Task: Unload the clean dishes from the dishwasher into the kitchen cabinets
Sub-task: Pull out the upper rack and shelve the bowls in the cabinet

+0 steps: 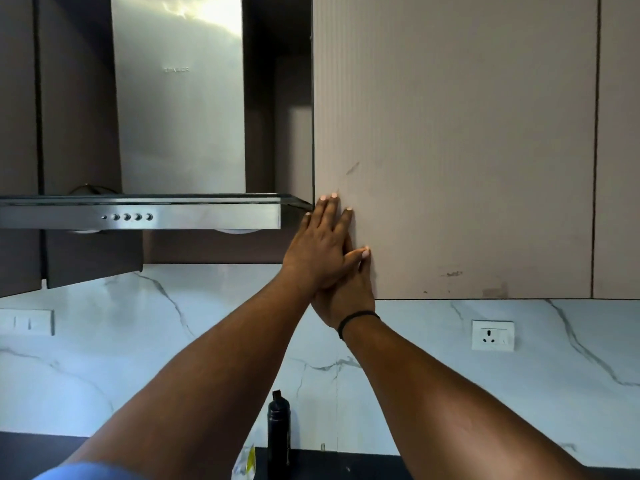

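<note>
Your cabinet door (467,133) matt beige with fine ribbing and scuffs, your range hood (145,213) brushed steel with shiny round buttons, backsplash (207,323) glossy white veined marble, bottle (278,431) matt black, sockets white plastic.

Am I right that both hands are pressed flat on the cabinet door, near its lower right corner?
Not quite. The head view shows the left hand laid over the right hand, pressing flat on the cabinet door near its lower left corner, beside the range hood.
</note>
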